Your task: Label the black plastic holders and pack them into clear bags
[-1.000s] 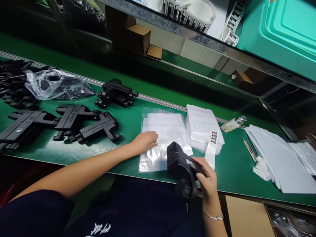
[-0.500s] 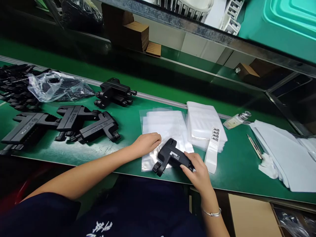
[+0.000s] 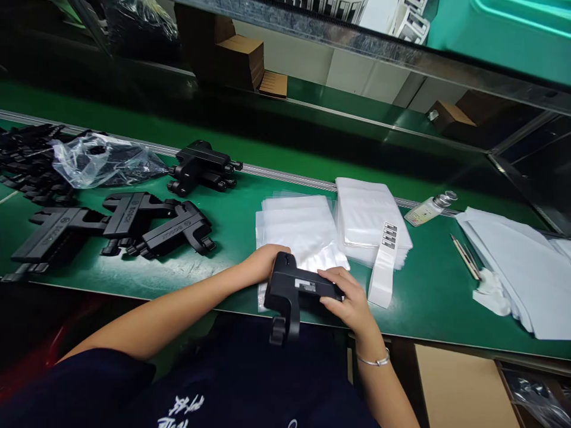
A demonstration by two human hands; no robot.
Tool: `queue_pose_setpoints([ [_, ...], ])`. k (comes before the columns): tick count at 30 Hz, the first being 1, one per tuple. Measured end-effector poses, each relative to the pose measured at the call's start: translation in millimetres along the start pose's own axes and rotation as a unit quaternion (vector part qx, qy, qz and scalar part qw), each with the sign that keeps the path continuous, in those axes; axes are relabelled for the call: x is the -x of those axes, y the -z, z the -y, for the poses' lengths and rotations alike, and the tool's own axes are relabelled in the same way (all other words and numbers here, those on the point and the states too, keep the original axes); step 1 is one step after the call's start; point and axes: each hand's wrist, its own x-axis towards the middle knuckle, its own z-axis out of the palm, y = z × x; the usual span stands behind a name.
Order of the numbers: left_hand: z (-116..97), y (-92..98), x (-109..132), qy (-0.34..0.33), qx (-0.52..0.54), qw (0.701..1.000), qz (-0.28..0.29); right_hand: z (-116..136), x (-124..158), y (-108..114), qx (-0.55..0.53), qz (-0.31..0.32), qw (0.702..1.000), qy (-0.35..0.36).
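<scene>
My right hand (image 3: 350, 297) grips one end of a black T-shaped plastic holder (image 3: 285, 291) with a small white label on its face. The holder is tilted above the bench's front edge, its forked end toward my left side. My left hand (image 3: 265, 261) is just behind that end, over the near-left part of some clear plastic bags (image 3: 297, 223); its fingers are hidden by the holder. A thicker stack of plastic bags (image 3: 368, 208) lies to the right, with a strip of printed labels (image 3: 382, 270) across its near edge.
Several similar black holders (image 3: 134, 217) lie on the green bench at left, near a clear bag (image 3: 107, 160) of dark parts. A glass pump bottle (image 3: 430, 208), tweezers (image 3: 464, 257) and white sheets (image 3: 521, 267) sit at right. A metal-edged shelf (image 3: 357, 44) hangs above.
My right hand has raised the holder toward me and to the left, turning it somewhat. It now covers the fingers of my left hand. The view has shifted slightly.
</scene>
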Motion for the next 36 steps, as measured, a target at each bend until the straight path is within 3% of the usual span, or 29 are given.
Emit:
queue_pose_setpoints([
  [4, -8.3, 3.4, 10.5, 0.046, -0.033, 0.996, -0.07, -11.0, 2.8, -0.8, 0.075, -0.039, 0.996, -0.024],
  [8, -19.4, 2.7, 21.2, -0.02, -0.107, 0.986, -0.127, -11.7, 8.6, -0.8, 0.152, -0.036, 0.988, -0.005],
  [11, -24.6, 2.3, 25.3, -0.048, -0.104, 0.989, -0.094, -9.0, 12.0, -3.9, 0.175, -0.061, 0.983, -0.013],
  [14, -28.5, 7.8, 25.4, -0.02, -0.07, 0.996, -0.044, -7.9, 13.6, -9.3, 0.199, -0.152, 0.967, -0.056],
  [17, -37.4, 20.5, 21.5, -0.015, 0.002, 0.999, -0.047, -6.7, 12.0, -14.4, 0.212, -0.222, 0.948, -0.08],
  [19, -46.7, 31.3, 18.1, -0.019, 0.047, 0.998, -0.048, -5.0, 10.0, -16.1, 0.206, -0.234, 0.947, -0.082],
  [23, -65.6, 47.5, 9.8, -0.043, 0.013, 0.998, 0.033, -1.9, 7.4, -16.8, 0.222, -0.234, 0.942, -0.092],
  [27, -88.5, 34.6, -2.4, -0.073, -0.039, 0.997, 0.0, -3.6, 1.0, -24.1, 0.244, -0.214, 0.945, -0.043],
  [30, -115.8, -4.6, -5.8, -0.195, -0.071, 0.978, -0.023, -5.0, -9.8, -34.6, 0.23, -0.161, 0.96, 0.016],
  [33, -140.1, -42.6, 3.3, -0.418, -0.067, 0.906, 0.01, -2.0, -15.9, -40.0, 0.216, -0.103, 0.97, 0.046],
  [35, -145.2, -43.9, 13.9, -0.488, -0.046, 0.871, 0.03, 1.8, -13.2, -37.3, 0.196, -0.082, 0.975, 0.058],
  [36, -143.5, -34.8, 19.4, -0.5, -0.03, 0.865, 0.035, 3.9, -10.3, -34.2, 0.178, -0.081, 0.979, 0.062],
])
